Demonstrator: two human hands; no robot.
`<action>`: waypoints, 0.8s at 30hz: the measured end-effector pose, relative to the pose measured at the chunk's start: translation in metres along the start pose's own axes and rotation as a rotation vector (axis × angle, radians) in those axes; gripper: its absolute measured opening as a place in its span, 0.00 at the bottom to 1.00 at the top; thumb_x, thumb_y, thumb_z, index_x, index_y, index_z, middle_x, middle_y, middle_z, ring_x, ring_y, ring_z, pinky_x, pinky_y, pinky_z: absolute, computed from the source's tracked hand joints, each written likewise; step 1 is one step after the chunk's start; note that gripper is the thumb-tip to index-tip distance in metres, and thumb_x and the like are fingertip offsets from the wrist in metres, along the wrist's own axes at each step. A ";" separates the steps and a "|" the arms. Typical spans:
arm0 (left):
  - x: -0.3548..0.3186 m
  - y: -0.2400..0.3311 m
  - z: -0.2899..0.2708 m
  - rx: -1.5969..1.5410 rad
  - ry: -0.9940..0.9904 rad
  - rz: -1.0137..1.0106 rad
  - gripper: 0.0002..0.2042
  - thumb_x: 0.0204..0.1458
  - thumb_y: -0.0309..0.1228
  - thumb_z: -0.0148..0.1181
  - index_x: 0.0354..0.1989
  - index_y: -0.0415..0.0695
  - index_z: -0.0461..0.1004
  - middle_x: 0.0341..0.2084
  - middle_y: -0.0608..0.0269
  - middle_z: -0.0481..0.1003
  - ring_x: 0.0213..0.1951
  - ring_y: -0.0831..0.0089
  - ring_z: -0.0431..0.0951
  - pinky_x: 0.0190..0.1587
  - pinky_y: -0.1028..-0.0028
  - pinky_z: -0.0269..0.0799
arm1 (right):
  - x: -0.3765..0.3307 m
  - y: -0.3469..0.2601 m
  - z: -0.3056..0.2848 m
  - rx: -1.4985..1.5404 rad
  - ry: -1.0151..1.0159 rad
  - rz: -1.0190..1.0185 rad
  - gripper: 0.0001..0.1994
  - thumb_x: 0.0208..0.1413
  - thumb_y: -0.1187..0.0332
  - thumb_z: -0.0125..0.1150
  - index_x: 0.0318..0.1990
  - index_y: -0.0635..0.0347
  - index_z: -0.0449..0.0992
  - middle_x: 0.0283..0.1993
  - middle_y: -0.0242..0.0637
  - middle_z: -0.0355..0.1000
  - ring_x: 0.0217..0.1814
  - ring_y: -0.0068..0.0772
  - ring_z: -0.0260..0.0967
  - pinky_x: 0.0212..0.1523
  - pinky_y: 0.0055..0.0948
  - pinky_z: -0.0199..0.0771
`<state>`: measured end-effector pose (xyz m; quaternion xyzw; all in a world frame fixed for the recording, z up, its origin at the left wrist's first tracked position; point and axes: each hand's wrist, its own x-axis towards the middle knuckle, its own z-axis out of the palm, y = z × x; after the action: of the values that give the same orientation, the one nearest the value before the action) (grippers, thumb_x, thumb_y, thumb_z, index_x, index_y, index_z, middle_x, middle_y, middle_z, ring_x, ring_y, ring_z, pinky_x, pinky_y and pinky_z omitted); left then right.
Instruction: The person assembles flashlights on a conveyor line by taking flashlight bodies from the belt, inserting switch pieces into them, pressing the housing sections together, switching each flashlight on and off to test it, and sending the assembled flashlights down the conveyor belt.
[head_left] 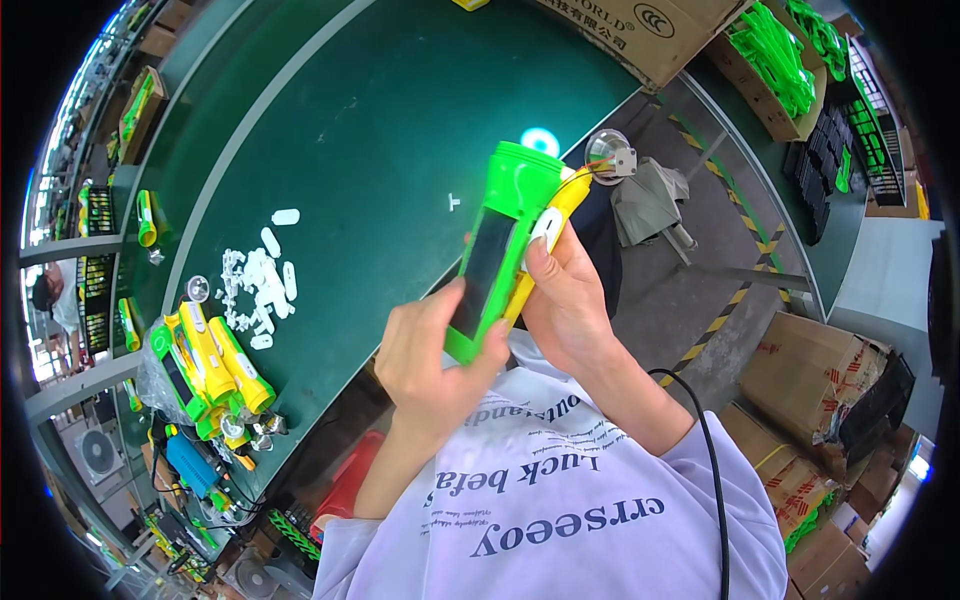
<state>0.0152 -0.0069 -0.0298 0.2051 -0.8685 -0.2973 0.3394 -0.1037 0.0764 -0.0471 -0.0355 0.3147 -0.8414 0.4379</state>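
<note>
A green and yellow flashlight (pixel 513 185) is tilted in front of me, held by both hands. It has a dark flat panel on its side. My left hand (pixel 435 345) is closed round its lower end, thumb and fingers on either side of the panel. My right hand (pixel 565 295) grips the yellow half, the thumb pressing on a white oval switch piece (pixel 547 228). From the wide head, thin wires run to a clear round reflector (pixel 606 148) hanging outside it. Bright light (pixel 540 141) glows just beyond the head.
Small white plastic parts (pixel 262 285) lie scattered on the green table (pixel 340 150). Yellow and green flashlights (pixel 210 360) are heaped at left, near a blue tool (pixel 192 465). A cardboard box (pixel 650 40) stands at the far edge; more cartons (pixel 810 375) sit at right. A black cable (pixel 715 470) hangs by my right arm.
</note>
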 end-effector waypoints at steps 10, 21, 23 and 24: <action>-0.004 -0.003 0.003 -0.125 -0.061 -0.131 0.21 0.42 0.28 0.71 0.45 0.33 0.75 0.33 0.52 0.80 0.32 0.64 0.82 0.37 0.71 0.76 | -0.001 0.002 -0.007 -0.058 -0.090 0.043 0.33 0.59 0.52 0.61 0.65 0.57 0.55 0.60 0.44 0.66 0.62 0.42 0.67 0.62 0.43 0.69; -0.011 0.001 0.009 -0.189 -0.140 -0.100 0.21 0.47 0.25 0.67 0.49 0.30 0.72 0.36 0.50 0.81 0.35 0.67 0.83 0.41 0.73 0.78 | -0.006 -0.001 -0.002 -0.034 -0.059 0.080 0.27 0.63 0.56 0.57 0.63 0.60 0.58 0.57 0.47 0.68 0.58 0.42 0.69 0.58 0.42 0.73; -0.016 0.005 0.014 -0.457 -0.195 -0.418 0.19 0.52 0.21 0.62 0.53 0.30 0.68 0.38 0.51 0.79 0.38 0.70 0.81 0.42 0.75 0.77 | -0.006 0.000 -0.002 -0.050 -0.022 0.089 0.25 0.64 0.59 0.57 0.62 0.61 0.59 0.55 0.46 0.70 0.56 0.41 0.71 0.55 0.40 0.75; -0.020 0.007 0.016 -0.458 -0.194 -0.422 0.19 0.52 0.21 0.62 0.53 0.30 0.68 0.38 0.51 0.79 0.38 0.70 0.81 0.42 0.75 0.77 | -0.007 0.001 0.001 -0.169 0.085 0.098 0.23 0.64 0.62 0.58 0.60 0.61 0.60 0.53 0.45 0.71 0.53 0.39 0.72 0.52 0.38 0.77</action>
<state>0.0163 0.0154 -0.0437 0.2695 -0.7456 -0.5671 0.2231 -0.0986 0.0809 -0.0455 -0.0211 0.4041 -0.7903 0.4602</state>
